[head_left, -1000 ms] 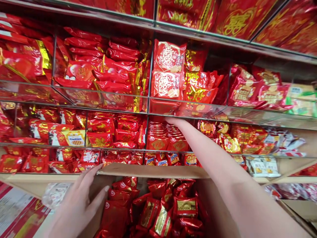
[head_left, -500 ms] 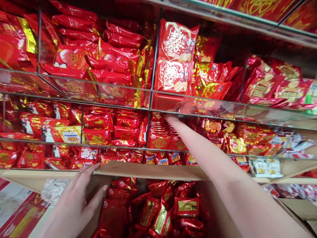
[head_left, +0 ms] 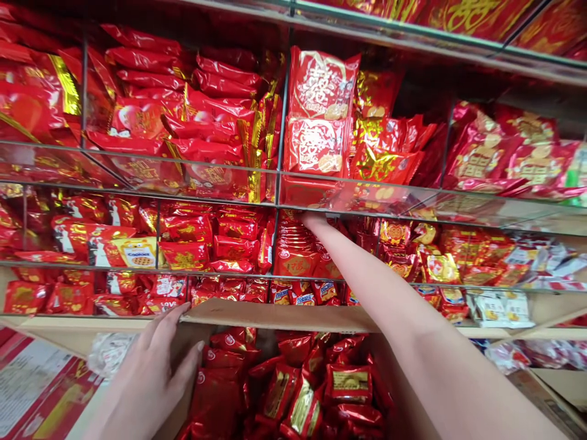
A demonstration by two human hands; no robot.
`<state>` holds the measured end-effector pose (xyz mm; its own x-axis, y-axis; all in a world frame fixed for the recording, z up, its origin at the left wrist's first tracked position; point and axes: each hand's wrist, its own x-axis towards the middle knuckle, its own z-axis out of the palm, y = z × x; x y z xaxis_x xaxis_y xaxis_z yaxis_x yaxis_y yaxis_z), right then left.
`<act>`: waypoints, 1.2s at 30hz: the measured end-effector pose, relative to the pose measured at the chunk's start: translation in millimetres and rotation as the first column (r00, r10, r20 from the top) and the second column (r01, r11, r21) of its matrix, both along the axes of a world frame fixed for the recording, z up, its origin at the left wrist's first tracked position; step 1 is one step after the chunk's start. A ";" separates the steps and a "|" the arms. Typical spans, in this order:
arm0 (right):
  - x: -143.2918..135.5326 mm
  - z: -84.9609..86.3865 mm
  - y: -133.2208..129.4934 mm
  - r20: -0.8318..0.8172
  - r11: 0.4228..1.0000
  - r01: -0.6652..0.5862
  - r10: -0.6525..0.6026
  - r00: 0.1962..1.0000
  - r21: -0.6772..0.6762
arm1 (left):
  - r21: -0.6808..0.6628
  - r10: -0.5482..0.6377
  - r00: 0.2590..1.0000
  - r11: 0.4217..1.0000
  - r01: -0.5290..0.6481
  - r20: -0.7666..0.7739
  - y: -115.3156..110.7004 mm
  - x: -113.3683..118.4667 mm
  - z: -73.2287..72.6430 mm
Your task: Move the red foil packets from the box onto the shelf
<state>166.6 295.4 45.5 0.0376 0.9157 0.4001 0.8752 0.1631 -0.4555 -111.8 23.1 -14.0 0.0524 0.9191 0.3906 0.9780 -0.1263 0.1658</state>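
Shelves [head_left: 59,324] are filling the view; box [head_left: 284,314] is standing open below. Left hand [head_left: 149,370] is resting on the box's edge, fingers spread, unclenched. Right hand [head_left: 313,219] is lying mostly hidden beneath a glass lip [head_left: 413,198]; cannot tell whether it is grasping. Stacked packs [head_left: 297,263] are sitting beneath it, loose packs [head_left: 351,384] lying in the box. Good form: bracing the box, clearing the lip.
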 end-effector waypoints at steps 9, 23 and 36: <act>1.7 7.1 -15.8 0.001 0.988 0.029 -0.030 1.000 -0.150 | 0.007 0.015 1.000 1.000 -0.015 -0.008 -0.1 1.1 2.0; 3.2 9.5 -245.0 0.205 0.838 -0.492 0.452 0.868 0.237 | 0.042 -0.038 0.999 0.998 0.039 -0.038 4.2 -10.1 -0.8; -27.5 -110.7 -263.7 0.379 0.882 -0.345 0.453 0.807 -0.320 | -0.151 -0.636 0.768 0.754 0.639 0.076 -13.2 97.1 4.5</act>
<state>139.1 31.7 -65.2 -0.4769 0.8762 0.0687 0.8685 0.4818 -0.1164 -14.7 9.8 -9.5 0.6431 0.7239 0.2497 0.6769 -0.6899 0.2566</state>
